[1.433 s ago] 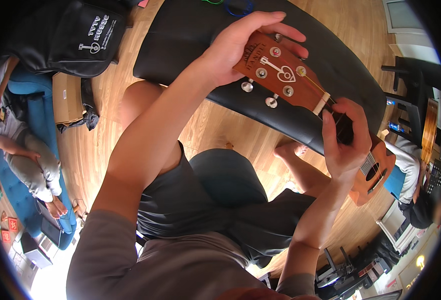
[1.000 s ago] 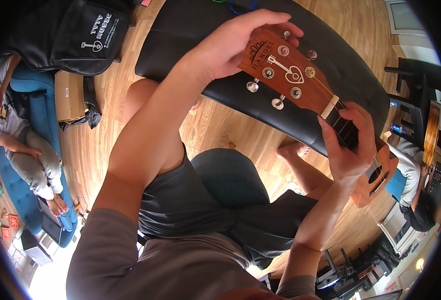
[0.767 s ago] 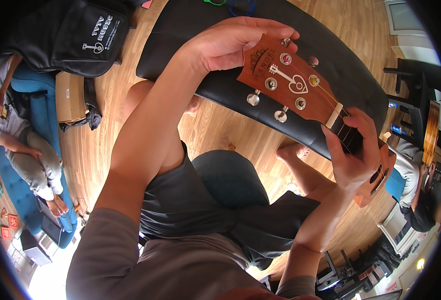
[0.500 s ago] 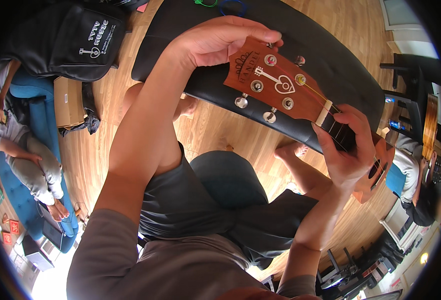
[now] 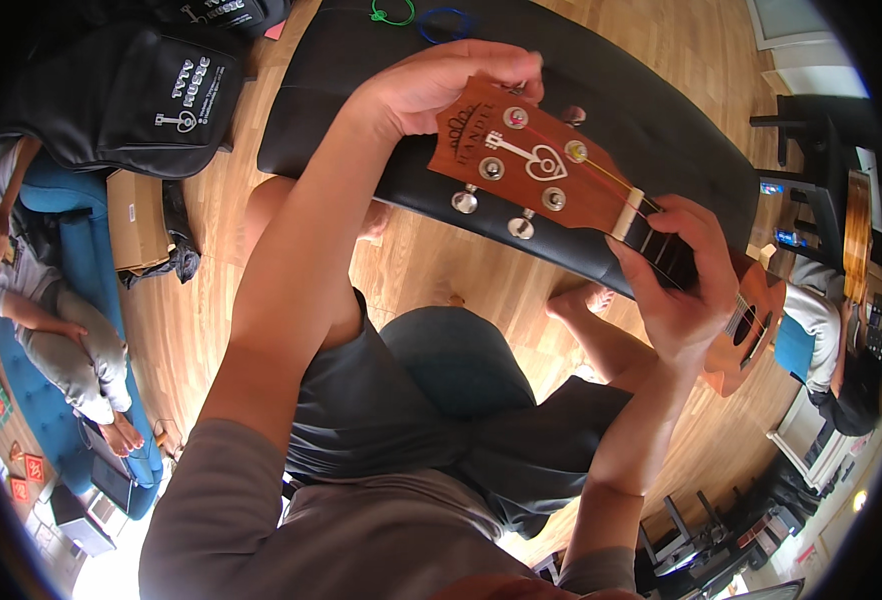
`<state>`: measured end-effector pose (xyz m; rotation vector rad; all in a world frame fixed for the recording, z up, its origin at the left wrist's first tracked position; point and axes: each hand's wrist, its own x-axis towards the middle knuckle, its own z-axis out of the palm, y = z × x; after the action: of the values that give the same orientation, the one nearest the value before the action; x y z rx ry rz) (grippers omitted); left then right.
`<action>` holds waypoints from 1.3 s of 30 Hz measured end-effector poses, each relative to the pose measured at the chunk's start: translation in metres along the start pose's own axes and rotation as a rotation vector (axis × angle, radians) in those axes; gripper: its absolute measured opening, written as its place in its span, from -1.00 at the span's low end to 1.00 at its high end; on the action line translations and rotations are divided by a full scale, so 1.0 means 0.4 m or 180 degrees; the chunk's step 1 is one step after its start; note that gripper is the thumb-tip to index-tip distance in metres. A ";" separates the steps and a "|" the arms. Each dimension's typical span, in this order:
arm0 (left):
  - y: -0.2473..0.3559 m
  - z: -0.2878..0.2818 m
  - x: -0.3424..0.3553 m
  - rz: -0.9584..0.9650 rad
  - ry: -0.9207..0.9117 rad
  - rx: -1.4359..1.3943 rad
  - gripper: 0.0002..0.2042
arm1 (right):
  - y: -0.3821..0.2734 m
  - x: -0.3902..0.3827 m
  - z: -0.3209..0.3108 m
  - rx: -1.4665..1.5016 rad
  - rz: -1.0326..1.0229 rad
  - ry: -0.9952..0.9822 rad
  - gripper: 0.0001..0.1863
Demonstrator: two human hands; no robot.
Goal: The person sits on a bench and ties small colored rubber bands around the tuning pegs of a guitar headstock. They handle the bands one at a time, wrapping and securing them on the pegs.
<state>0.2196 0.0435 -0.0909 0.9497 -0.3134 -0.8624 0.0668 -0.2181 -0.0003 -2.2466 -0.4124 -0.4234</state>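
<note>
A brown wooden ukulele slants across my front, its headstock point(image 5: 481, 140) at the upper left and its body point(image 5: 746, 335) at the right. My left hand point(image 5: 446, 82) reaches behind the headstock's far edge, thumb and fingers closed around a tuning peg there that they mostly hide. Wrapped round the dark neck just past the white nut point(image 5: 629, 213) is my right hand point(image 5: 686, 275). A yellow string point(image 5: 601, 170) and a reddish one run from the two far posts toward the nut. The two near posts, with silver pegs point(image 5: 464, 201), show no string.
Under the headstock stretches a black padded bench point(image 5: 311, 100), with a green string coil point(image 5: 393, 12) and a blue one point(image 5: 447, 25) at its far end. A person sits on a blue sofa point(image 5: 81, 250) at left; another person is at right. A cardboard box point(image 5: 139, 222) stands by the sofa.
The headstock and both hands have shifted slightly left in view. My left fingers have turned a little at the peg; both hands keep their hold.
</note>
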 end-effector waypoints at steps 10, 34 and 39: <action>0.048 0.008 -0.042 0.0142 0.0276 0.0778 -0.74 | 0.008 -0.004 0.012 -0.0106 0.0050 -0.0076 -0.58; 0.071 0.035 -0.037 0.0005 0.0090 0.0442 -0.76 | 0.003 0.006 0.000 0.0000 0.0108 -0.0005 -0.57; 0.046 0.024 -0.016 -0.0421 0.0581 0.1202 -0.65 | 0.013 -0.001 0.025 -0.0050 0.0208 -0.0134 -0.60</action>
<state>0.2193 0.0482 -0.0695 1.4042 -0.2624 -0.8446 0.0701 -0.2137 -0.0102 -2.2806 -0.3575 -0.3470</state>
